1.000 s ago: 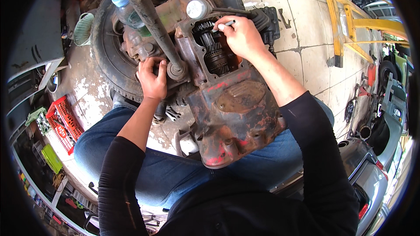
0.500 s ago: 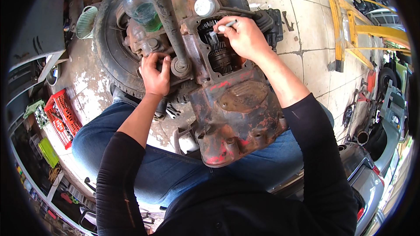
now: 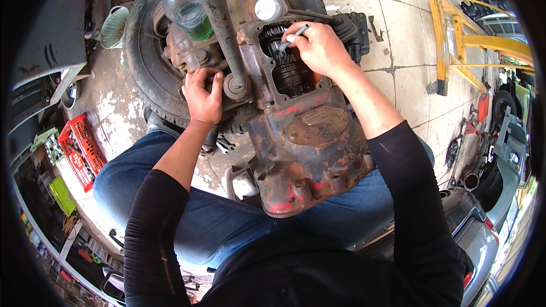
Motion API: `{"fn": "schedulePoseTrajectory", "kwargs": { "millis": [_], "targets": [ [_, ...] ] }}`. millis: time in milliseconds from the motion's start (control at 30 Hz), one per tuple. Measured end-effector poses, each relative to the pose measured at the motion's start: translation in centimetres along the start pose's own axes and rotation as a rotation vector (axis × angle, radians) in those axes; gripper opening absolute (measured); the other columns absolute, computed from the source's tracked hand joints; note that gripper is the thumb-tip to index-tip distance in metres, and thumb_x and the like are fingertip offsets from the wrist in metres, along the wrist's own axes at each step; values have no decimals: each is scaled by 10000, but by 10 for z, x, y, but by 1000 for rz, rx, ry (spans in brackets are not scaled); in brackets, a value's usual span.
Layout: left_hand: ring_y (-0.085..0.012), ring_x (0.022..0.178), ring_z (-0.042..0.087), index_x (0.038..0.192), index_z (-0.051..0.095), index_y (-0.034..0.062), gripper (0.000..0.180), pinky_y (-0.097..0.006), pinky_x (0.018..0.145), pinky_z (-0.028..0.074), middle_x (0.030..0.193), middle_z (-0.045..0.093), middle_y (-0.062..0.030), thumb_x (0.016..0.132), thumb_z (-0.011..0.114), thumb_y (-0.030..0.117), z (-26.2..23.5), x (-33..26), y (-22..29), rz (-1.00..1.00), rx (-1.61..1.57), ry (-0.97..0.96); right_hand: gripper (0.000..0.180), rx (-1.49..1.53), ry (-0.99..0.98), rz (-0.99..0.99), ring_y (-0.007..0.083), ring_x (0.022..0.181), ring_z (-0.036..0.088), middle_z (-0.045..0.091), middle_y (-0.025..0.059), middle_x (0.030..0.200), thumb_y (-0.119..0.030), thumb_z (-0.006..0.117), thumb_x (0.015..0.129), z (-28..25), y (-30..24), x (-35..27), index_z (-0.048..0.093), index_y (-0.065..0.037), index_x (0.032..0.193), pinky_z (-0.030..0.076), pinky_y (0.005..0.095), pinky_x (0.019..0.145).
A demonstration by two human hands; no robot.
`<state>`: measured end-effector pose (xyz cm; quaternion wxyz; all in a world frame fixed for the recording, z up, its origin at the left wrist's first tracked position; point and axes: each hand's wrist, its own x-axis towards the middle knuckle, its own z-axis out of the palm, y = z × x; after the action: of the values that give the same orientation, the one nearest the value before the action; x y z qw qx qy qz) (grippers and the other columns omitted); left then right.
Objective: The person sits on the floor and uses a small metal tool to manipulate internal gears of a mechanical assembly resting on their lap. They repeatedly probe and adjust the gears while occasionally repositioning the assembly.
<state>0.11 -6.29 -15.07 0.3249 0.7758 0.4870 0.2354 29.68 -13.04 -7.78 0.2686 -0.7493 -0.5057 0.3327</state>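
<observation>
A rusty gearbox housing (image 3: 310,153) lies between my legs, its top opening showing dark gears (image 3: 288,74) and shafts. My right hand (image 3: 321,48) pinches a slim grey-handled brush (image 3: 302,29) at the opening's upper right edge. The brush's pale tip points down among the upper gears; whether it touches them I cannot tell. My left hand (image 3: 202,94) rests on the metal left of the opening, fingers bent and thumb apart, holding no loose thing that shows. Beside it a thick metal tube (image 3: 223,28) slants up. A white-capped container (image 3: 270,8) stands on the housing behind the opening.
Behind the housing lies a big tyre (image 3: 136,62), with a blue-capped bottle of green liquid (image 3: 190,14) standing over it. A pale green basket (image 3: 115,27) and a red crate (image 3: 82,150) are at left. At right stand a yellow metal frame (image 3: 437,28) and a grey vehicle (image 3: 478,239).
The brush has tilted in my right hand, and its tip has shifted slightly over the gears. My left hand stays on the metal. The whole view has shifted a little.
</observation>
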Motion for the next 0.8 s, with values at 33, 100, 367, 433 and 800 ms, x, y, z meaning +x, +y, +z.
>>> {"fn": "schedulePoseTrajectory", "kwargs": {
  "millis": [33, 100, 367, 433, 800],
  "targets": [
    [-293, 956, 563, 940, 731, 102, 206, -441, 906, 387, 883, 646, -61, 953, 699, 304, -1, -1, -3, 6, 2, 14, 173, -35, -33, 28, 269, 917, 782, 793, 144, 970, -100, 620, 1042, -1, -15, -3, 770, -25, 1086, 584, 359, 857],
    [-292, 956, 563, 941, 732, 103, 202, -441, 906, 388, 884, 646, -60, 954, 699, 302, -1, -1, -3, 10, 4, 23, 176, -75, -47, 14, 226, 950, 793, 806, 118, 996, -81, 604, 1054, -1, -18, -4, 758, -3, 1092, 592, 339, 883],
    [-290, 957, 563, 941, 732, 108, 191, -442, 905, 392, 882, 645, -57, 955, 694, 295, -1, -1, -4, 16, 16, 20, 165, -52, -23, 3, 235, 869, 776, 800, 129, 980, -103, 619, 1053, -2, -11, -2, 774, -59, 1090, 565, 315, 823],
    [-291, 956, 563, 944, 733, 108, 193, -442, 906, 391, 879, 644, -55, 957, 694, 297, 1, 0, 0, 13, 15, 17, 156, -50, -4, -58, 236, 832, 762, 797, 140, 983, -99, 628, 1046, -2, -5, -5, 773, -62, 1090, 555, 309, 803],
    [-291, 945, 556, 932, 726, 109, 212, -445, 906, 385, 878, 636, -46, 963, 691, 315, 1, 0, -5, 16, -14, -5, 154, -8, 5, -125, 156, 893, 750, 803, 117, 1018, -109, 628, 1047, -5, -2, 0, 764, -48, 1084, 548, 299, 843]
  ]
}}
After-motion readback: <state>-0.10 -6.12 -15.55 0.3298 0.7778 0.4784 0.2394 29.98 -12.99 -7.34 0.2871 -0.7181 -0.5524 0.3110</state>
